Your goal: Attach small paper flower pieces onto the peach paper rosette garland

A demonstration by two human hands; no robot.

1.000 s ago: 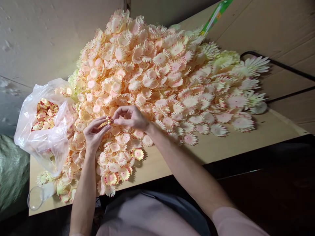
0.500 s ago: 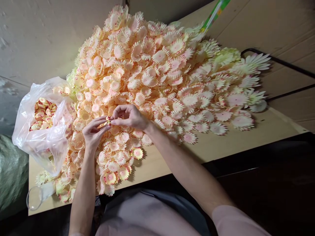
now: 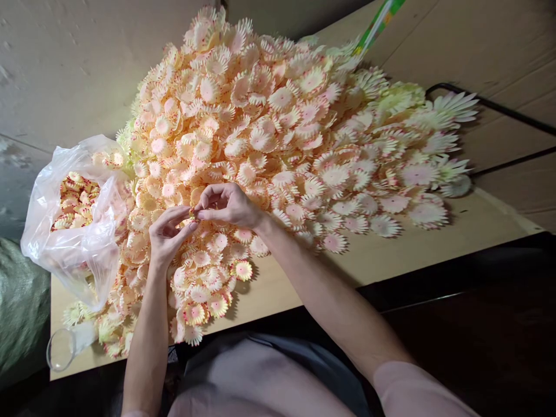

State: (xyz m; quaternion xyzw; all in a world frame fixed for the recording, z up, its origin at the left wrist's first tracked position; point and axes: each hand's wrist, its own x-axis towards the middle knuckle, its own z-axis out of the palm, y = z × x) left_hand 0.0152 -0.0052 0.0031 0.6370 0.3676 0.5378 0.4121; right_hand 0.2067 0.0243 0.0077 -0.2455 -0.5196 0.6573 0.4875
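Observation:
A small yellowish flower piece (image 3: 192,213) is pinched between my two hands, mostly hidden by the fingertips. My left hand (image 3: 167,233) is closed on it from the left, thumb below the fingers. From the other side my right hand (image 3: 228,207) grips it between thumb and curled index finger. Both hands hover over a big heap of artificial flower petal discs (image 3: 260,139), cream and pale pink with frilled, red-tipped edges. Just below the hands, a yellow-edged flower disc (image 3: 242,270) lies at the heap's front rim.
Left of the heap stands an open clear plastic bag (image 3: 47,231) holding small curled flower pieces (image 3: 78,200). A transparent round cup (image 3: 61,350) lies at the table's (image 3: 273,289) front left corner. A green packet (image 3: 379,26) and black rod (image 3: 499,109) are at the back right.
The flower piece between my fingertips has turned and shows less. My left hand has shifted slightly right, its fingertips closer to my right hand's. The heap and bag look the same.

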